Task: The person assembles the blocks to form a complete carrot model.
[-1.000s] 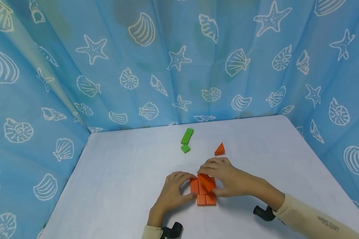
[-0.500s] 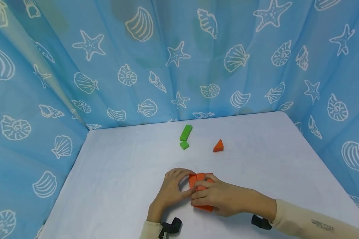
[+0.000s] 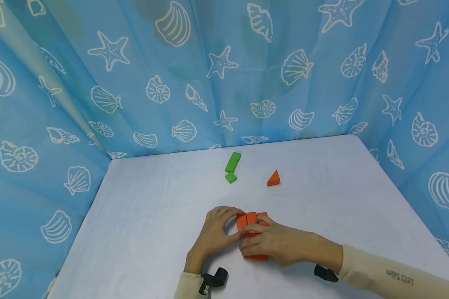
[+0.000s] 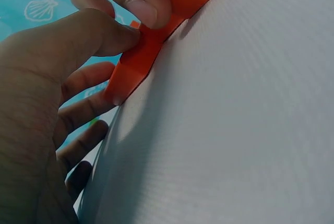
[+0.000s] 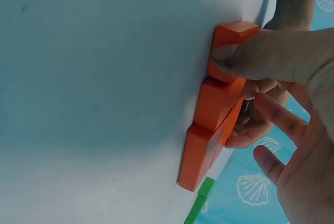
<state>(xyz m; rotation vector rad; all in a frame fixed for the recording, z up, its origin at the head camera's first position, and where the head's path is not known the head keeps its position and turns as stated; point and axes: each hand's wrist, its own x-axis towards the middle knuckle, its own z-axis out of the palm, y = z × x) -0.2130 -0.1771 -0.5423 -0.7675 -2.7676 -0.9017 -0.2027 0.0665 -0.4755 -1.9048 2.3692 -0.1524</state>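
Observation:
A tight group of orange blocks [image 3: 251, 220] lies flat on the white cloth, near the middle front in the head view. My left hand [image 3: 214, 232] holds the group's left block, fingertips at its far end and thumb at its near end. Over the near blocks lies my right hand [image 3: 275, 245], gripping them with fingers on their left side. In the right wrist view, its thumb [image 5: 245, 57] presses against the end orange block [image 5: 224, 41]. Two more orange blocks [image 5: 195, 156] line up beside that one. The right palm hides part of the group in the head view.
Behind the group, an orange triangular block [image 3: 274, 179] lies alone. A long green block [image 3: 233, 162] and a small green block [image 3: 230, 177] sit farther back to the left. A blue shell-print curtain [image 3: 224, 83] borders the table's [image 3: 153, 199] back and sides.
My right hand, earlier at the far right of the group with a tilted orange piece, has come nearer and left onto the near blocks. The left hand stays at the left block.

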